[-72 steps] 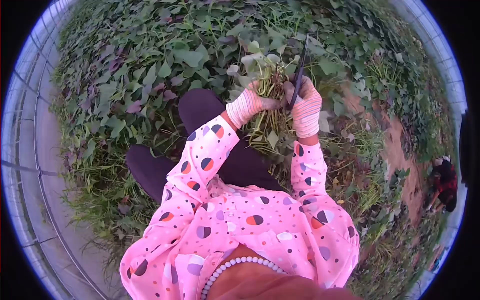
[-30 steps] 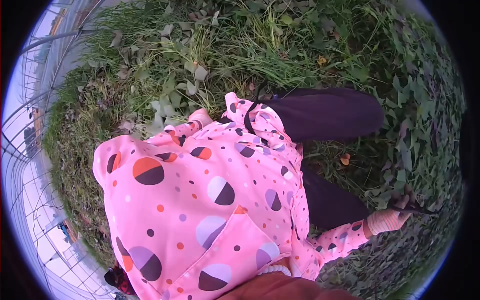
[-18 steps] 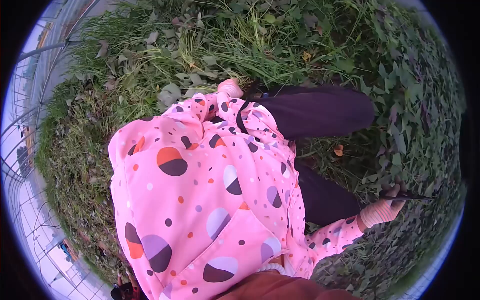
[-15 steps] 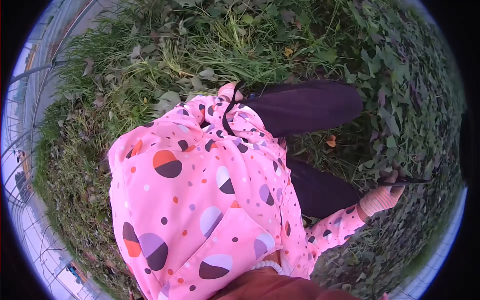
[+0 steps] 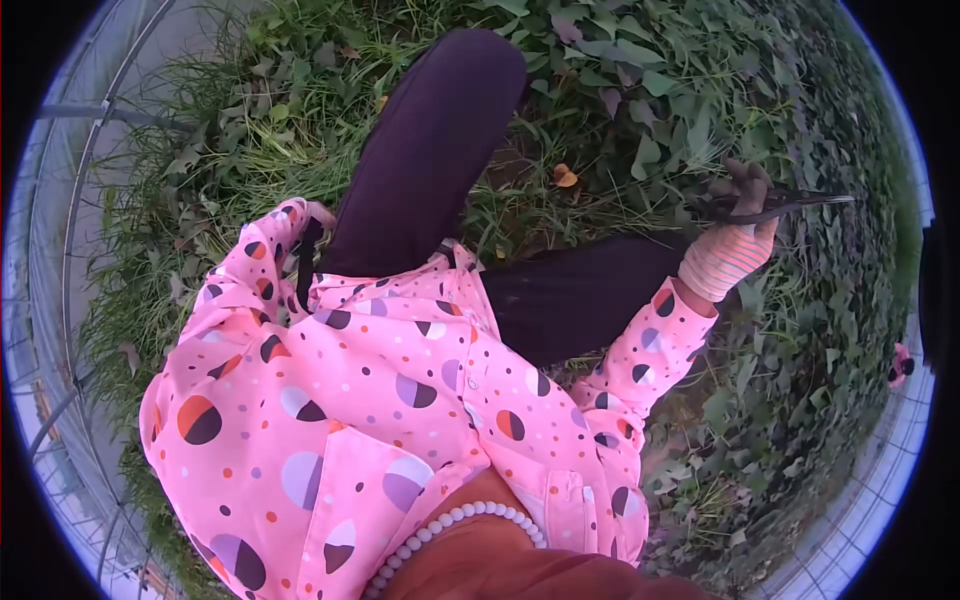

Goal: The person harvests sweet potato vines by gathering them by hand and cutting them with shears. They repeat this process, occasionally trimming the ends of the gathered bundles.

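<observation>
My right hand [image 5: 727,250], in a pink-striped glove with darkened fingers, is closed around dark, pointed scissors [image 5: 790,203]. Their narrow tips point to the right, over leafy vines [image 5: 800,290]. On the other side, my left hand [image 5: 322,214] shows only in part beside my dark trouser leg [image 5: 425,150], near the grass. Its fingers are hidden, so I cannot see whether it holds anything. A black strap [image 5: 307,262] hangs by the left cuff of my pink spotted jacket [image 5: 350,400].
Dense green vines and grass [image 5: 290,150] cover the ground around my bent legs. An orange-brown leaf [image 5: 565,176] lies between the knees. Metal frame tubes [image 5: 75,220] of a greenhouse-like structure run along the left edge. A small pink and black thing [image 5: 901,366] is at the far right.
The view has turned and my legs now spread wider, one knee pointing up in view. My right hand, still holding the scissors, appears higher; my left hand appears farther left.
</observation>
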Demonstrator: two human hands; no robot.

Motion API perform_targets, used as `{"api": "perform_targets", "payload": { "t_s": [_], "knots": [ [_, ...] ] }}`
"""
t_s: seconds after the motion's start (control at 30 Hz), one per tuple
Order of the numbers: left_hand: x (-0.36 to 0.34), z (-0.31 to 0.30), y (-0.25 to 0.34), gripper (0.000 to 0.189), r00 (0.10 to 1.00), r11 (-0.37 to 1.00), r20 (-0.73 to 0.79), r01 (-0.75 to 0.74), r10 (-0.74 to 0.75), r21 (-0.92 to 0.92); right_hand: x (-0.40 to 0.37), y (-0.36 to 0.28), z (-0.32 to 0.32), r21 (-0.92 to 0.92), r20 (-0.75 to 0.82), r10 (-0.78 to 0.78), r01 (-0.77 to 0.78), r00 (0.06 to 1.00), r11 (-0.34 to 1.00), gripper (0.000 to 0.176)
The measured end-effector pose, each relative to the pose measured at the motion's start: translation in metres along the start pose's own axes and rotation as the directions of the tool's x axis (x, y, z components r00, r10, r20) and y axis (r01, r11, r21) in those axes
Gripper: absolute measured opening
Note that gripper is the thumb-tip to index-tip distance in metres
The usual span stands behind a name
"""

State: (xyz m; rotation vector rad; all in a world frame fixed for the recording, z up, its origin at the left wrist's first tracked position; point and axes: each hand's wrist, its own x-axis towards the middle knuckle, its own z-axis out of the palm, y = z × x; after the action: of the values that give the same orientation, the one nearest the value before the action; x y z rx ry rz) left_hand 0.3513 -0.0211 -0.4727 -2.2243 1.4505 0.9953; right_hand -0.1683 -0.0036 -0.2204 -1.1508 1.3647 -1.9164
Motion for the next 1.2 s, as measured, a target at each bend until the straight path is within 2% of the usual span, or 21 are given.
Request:
{"api": "perform_targets", "payload": {
  "t_s": [0.23,0.37,0.43,0.5,0.57,0.6,0.63,0.67,0.7,0.73,0.77,0.8,0.83,0.87,0.9,0.97,1.0,1.07,1.1,1.13,1.2],
  "knots": [
    [0.008,-0.093,0.056,0.032,0.977,0.977,-0.027,-0.211,0.212,0.011,-0.005,-0.006,-0.01,0.039,-0.109,-0.044,0.048,0.993,0.998,0.038],
    [0.019,-0.154,0.104,0.03,0.922,0.922,-0.054,-0.386,0.385,-0.019,0.0,0.0,-0.034,0.161,-0.151,-0.08,0.105,0.985,0.981,0.055],
    [0.019,-0.19,0.134,0.03,0.863,0.862,-0.09,-0.503,0.497,-0.062,-0.002,-0.009,-0.046,0.125,-0.233,-0.058,0.089,0.971,0.988,0.063],
    [0.02,-0.225,0.165,0.029,0.766,0.761,-0.151,-0.641,0.625,-0.099,-0.007,-0.007,-0.081,0.113,-0.306,-0.086,0.126,0.948,0.986,0.046],
    [-0.014,-0.243,0.205,0.02,0.547,0.582,-0.333,-0.813,0.768,0.005,-0.021,-0.009,-0.117,-0.098,-0.387,-0.144,0.115,0.911,0.989,0.055],
    [-0.081,-0.244,0.249,0.032,0.664,0.726,-0.347,-0.683,0.662,0.078,-0.032,-0.014,-0.132,-0.123,-0.375,-0.109,0.067,0.921,0.99,0.053],
    [-0.064,-0.24,0.274,0.026,0.326,0.386,-0.287,-0.904,0.901,0.185,-0.043,-0.018,-0.149,-0.146,-0.359,-0.07,0.018,0.931,0.989,0.052],
    [-0.116,-0.225,0.311,0.024,0.603,0.604,-0.138,-0.796,0.786,-0.041,-0.052,-0.012,-0.182,-0.084,-0.312,0.005,-0.033,0.95,0.996,0.047],
    [-0.15,-0.208,0.34,0.031,0.644,0.646,0.049,-0.761,0.763,-0.054,-0.059,-0.011,-0.199,-0.028,-0.261,0.081,-0.092,0.962,0.995,0.043],
    [-0.078,-0.152,0.377,0.025,0.264,0.253,0.051,-0.953,0.963,0.164,-0.065,-0.006,-0.213,-0.256,-0.373,0.116,-0.222,0.921,0.941,0.038],
    [-0.112,-0.129,0.394,0.024,0.154,0.076,0.19,-0.929,0.97,0.362,-0.069,-0.008,-0.212,-0.263,-0.383,0.115,-0.227,0.917,0.938,0.038],
    [-0.096,-0.081,0.411,0.025,0.101,-0.014,0.342,-0.948,0.934,0.317,-0.071,0.002,-0.21,-0.337,-0.426,0.219,-0.379,0.878,0.862,0.034],
    [-0.106,-0.045,0.429,0.026,0.213,-0.032,0.528,-0.908,0.822,0.417,-0.078,0.002,-0.208,-0.39,-0.48,0.307,-0.513,0.822,0.765,0.03],
    [-0.087,0.008,0.438,0.027,0.145,-0.228,0.609,-0.84,0.78,0.492,-0.089,0.022,-0.223,-0.487,-0.374,0.201,-0.376,0.905,0.788,0.029],
    [-0.06,0.052,0.445,0.028,0.091,-0.418,0.685,-0.731,0.723,0.539,-0.098,0.032,-0.22,-0.486,-0.385,0.19,-0.373,0.903,0.79,0.029],
    [-0.023,0.08,0.443,0.034,-0.041,-0.54,0.624,-0.545,0.781,0.641,-0.117,0.045,-0.2,-0.277,-0.338,0.335,-0.433,0.88,0.858,0.025],
    [0.008,0.089,0.444,0.039,0.068,-0.442,0.582,-0.582,0.81,0.683,-0.124,0.054,-0.193,-0.252,-0.326,0.397,-0.483,0.858,0.838,0.024],
    [0.079,0.088,0.435,0.05,0.408,-0.169,0.43,-0.538,0.805,0.826,-0.13,0.071,-0.181,-0.301,-0.283,0.523,-0.592,0.804,0.747,0.024],
    [0.105,0.063,0.42,0.054,0.49,0.021,0.475,-0.712,0.731,0.702,-0.131,0.083,-0.176,-0.327,-0.246,0.588,-0.638,0.77,0.698,0.024],
    [0.112,0.044,0.393,0.06,0.334,-0.139,0.405,-0.601,0.851,0.787,-0.13,0.097,-0.167,-0.357,-0.194,0.655,-0.674,0.73,0.646,0.024],
    [0.11,0.021,0.362,0.071,0.495,-0.013,0.426,-0.641,0.757,0.767,-0.123,0.121,-0.154,-0.476,-0.08,0.772,-0.705,0.631,0.526,0.023]
  ]
}}
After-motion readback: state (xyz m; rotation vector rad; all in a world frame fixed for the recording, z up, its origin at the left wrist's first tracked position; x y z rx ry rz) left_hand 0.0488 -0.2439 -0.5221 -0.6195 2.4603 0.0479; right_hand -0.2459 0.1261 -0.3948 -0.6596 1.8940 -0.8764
